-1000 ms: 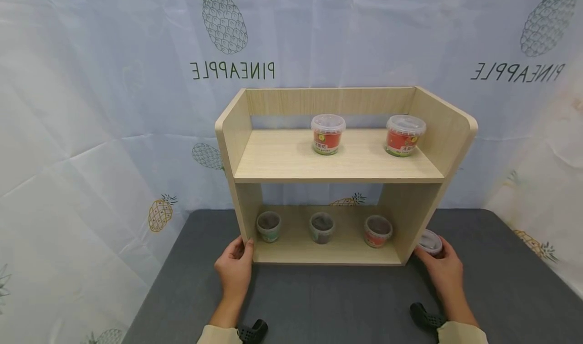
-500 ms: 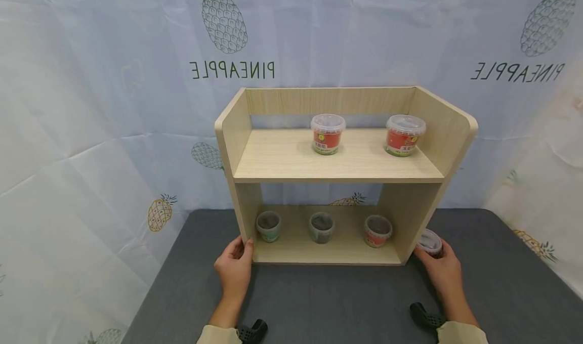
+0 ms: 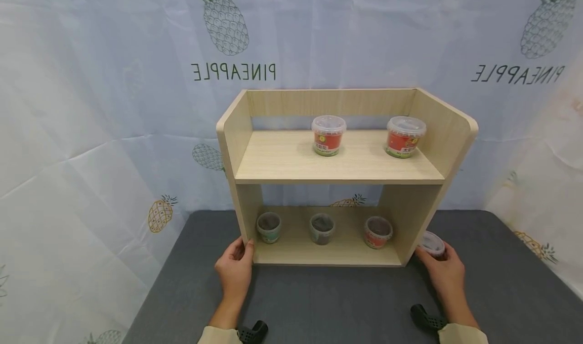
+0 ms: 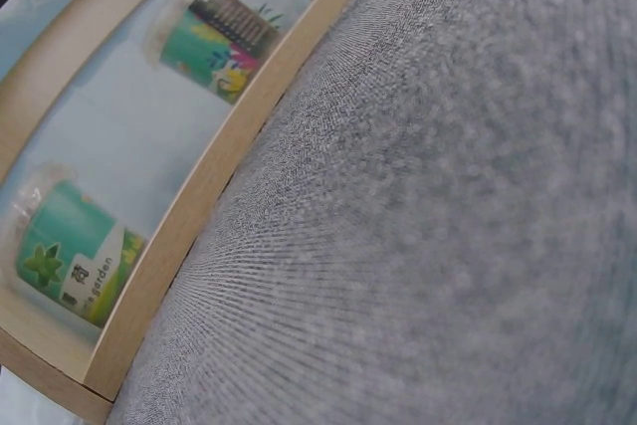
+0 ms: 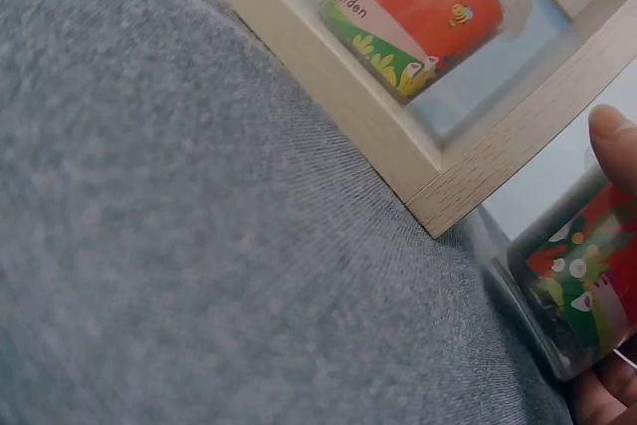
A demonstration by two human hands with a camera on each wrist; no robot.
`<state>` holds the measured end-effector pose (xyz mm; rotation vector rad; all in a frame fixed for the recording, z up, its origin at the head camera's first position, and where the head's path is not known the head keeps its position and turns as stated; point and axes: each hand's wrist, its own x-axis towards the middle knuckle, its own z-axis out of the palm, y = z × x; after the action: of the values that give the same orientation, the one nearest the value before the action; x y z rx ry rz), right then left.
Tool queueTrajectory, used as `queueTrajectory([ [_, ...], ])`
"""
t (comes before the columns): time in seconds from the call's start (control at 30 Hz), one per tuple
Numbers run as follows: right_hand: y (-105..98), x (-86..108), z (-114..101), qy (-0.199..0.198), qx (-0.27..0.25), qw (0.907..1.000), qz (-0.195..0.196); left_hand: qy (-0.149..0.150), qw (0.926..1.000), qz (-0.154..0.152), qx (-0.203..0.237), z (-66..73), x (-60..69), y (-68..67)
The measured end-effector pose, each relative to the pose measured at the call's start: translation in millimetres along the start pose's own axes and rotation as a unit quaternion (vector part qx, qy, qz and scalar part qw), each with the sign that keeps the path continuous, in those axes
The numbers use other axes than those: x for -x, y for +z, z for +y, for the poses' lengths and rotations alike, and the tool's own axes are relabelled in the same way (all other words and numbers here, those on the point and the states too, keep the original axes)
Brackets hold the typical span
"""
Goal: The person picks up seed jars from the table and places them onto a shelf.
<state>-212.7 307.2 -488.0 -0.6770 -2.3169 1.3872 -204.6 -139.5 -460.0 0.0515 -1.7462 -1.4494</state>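
Observation:
In the head view, my left hand (image 3: 234, 270) grips the lower left front edge of a two-tier wooden shelf (image 3: 339, 179), its thumb on the front edge. This hand does not show in the left wrist view. Beside the shelf's lower right corner, my right hand (image 3: 444, 270) holds a lidded plastic cup (image 3: 431, 243). In the right wrist view that cup (image 5: 592, 281) has a red and green label with printed flowers, with the thumb and fingers around it. It stands upright just outside the side panel, close to the grey cloth.
The upper tier bears two red-label cups, one mid-shelf (image 3: 328, 136) and one at right (image 3: 404, 136). Below stand a green-label cup (image 3: 268, 227), a dark-looking cup (image 3: 321, 228) and a red-label cup (image 3: 378, 231). Dark grey cloth covers the table (image 3: 328, 303); a pineapple-print curtain (image 3: 355, 40) hangs behind.

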Motion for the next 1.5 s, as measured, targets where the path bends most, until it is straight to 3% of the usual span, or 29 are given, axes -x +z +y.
queueTrajectory([
  [0.23,-0.7,0.9,-2.3,0.027,-0.022,0.9992,0.019,-0.003,1.0,-0.001,-0.003,-0.3,0.0,0.6],
  [1.07,-1.4,2.8,-6.5,0.028,-0.065,0.9964,0.047,-0.003,1.0,-0.001,0.003,-2.6,0.1,0.3],
  [1.2,-1.2,4.0,-7.2,0.017,-0.092,0.9939,0.059,-0.004,1.0,-0.001,0.007,-2.6,0.0,0.2],
  [1.5,-3.6,7.8,-15.6,-0.034,-0.162,0.9787,0.121,-0.005,0.9999,0.001,0.009,-2.8,0.2,0.1],
])
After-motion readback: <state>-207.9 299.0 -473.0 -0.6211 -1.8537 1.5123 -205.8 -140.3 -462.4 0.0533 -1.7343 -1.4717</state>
